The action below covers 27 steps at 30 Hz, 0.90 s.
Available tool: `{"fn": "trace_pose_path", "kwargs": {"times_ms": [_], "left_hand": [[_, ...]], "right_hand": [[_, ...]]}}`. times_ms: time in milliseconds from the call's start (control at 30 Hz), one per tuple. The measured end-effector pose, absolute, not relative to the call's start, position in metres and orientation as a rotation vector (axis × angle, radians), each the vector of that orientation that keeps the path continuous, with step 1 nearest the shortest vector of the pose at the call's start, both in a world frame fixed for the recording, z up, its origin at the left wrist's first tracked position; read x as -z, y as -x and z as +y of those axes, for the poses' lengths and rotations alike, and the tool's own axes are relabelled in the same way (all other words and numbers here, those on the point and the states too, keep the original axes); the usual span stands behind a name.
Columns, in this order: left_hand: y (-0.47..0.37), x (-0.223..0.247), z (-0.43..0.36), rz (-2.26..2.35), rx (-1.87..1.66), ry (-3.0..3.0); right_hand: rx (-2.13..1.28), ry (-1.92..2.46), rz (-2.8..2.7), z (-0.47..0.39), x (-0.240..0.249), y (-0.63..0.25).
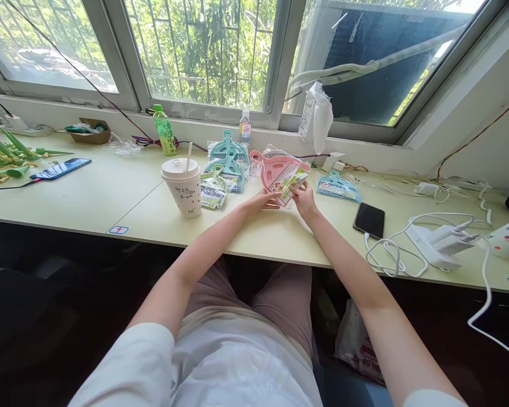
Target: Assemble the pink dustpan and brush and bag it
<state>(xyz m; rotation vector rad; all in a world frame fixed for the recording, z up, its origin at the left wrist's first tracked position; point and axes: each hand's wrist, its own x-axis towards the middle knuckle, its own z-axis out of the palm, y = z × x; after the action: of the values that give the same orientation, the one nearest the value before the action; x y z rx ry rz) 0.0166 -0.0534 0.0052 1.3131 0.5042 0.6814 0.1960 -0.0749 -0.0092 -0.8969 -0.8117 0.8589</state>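
A pink mini dustpan and brush set (275, 169) in clear wrapping with a printed card is held just over the table's front half. My left hand (263, 202) grips its lower left edge, fingers partly under it. My right hand (303, 199) pinches the lower right side near the card. Left of it lie two wrapped teal dustpan sets (232, 168) and a smaller green-rimmed one (214, 189). Another wrapped blue dustpan set (338, 186) lies to the right of my right hand.
A white paper cup with a straw (182, 189) stands left of my left forearm. A green bottle (165, 131) and a clear bottle (245, 129) stand by the window. At right are a black phone (369, 220), white cables and a power strip (435, 246). A second phone (65, 168) lies far left.
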Motion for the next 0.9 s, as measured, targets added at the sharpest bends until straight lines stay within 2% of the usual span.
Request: {"fn": "trace_pose_path", "kwargs": {"times_ms": [233, 533, 900], "left_hand": [[-0.018, -0.004, -0.047, 0.570, -0.819, -1.269], [-0.017, -0.003, -0.040, 0.631, -0.716, -1.357], [-0.009, -0.007, -0.043, 0.578, -0.644, -1.476]], "right_hand": [[-0.900, 0.902, -0.782, -0.073, 0.007, -0.194], [-0.890, 1.058, -0.526, -0.074, 0.000, -0.214], [-0.838, 1.117, -0.571, -0.070, 0.008, -0.226]]}}
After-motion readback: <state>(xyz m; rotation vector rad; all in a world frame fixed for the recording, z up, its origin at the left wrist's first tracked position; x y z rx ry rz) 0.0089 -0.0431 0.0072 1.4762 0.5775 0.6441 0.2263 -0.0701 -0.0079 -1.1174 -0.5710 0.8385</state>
